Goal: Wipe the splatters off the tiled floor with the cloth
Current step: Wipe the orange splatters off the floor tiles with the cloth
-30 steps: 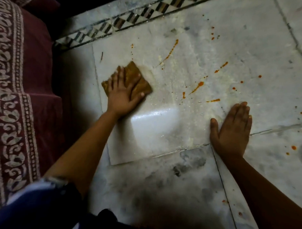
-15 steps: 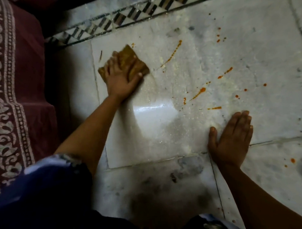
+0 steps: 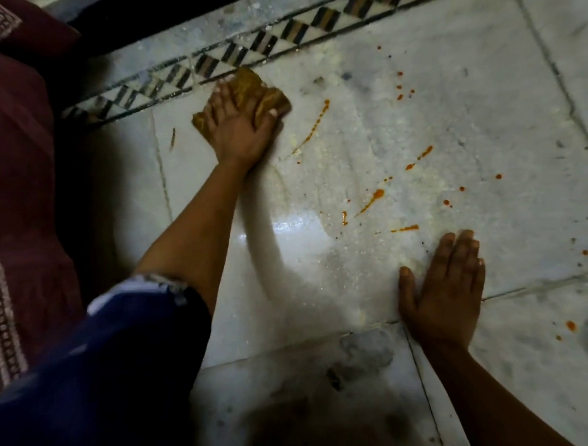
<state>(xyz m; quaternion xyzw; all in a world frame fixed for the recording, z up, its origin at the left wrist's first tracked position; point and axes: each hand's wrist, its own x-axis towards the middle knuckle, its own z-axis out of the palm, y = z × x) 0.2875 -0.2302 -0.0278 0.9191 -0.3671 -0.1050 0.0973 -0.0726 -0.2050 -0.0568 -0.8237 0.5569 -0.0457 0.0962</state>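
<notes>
My left hand [image 3: 239, 128] presses a folded brown cloth [image 3: 248, 86] flat on the white marble floor tile [image 3: 371, 270], fingers spread over it, close to the checkered border strip. Orange splatters lie to the right of the cloth: a long streak [image 3: 316, 125], a drop with a tail [image 3: 373, 198], smaller dots [image 3: 399, 87] farther back. A wet, shiny patch spreads below my left forearm. My right hand [image 3: 446, 287] rests palm down on the tile near its front right corner, fingers straight, holding nothing.
A black-and-white checkered border [image 3: 246, 54] runs along the far edge of the tile. A maroon patterned fabric [image 3: 15, 216] lies along the left. More orange drops [image 3: 571, 325] dot the tile at the right. Dark smudges [image 3: 360, 357] mark the near tile.
My left hand has slid the cloth away from me, up to the checkered border. My right hand has stayed planted on the tile.
</notes>
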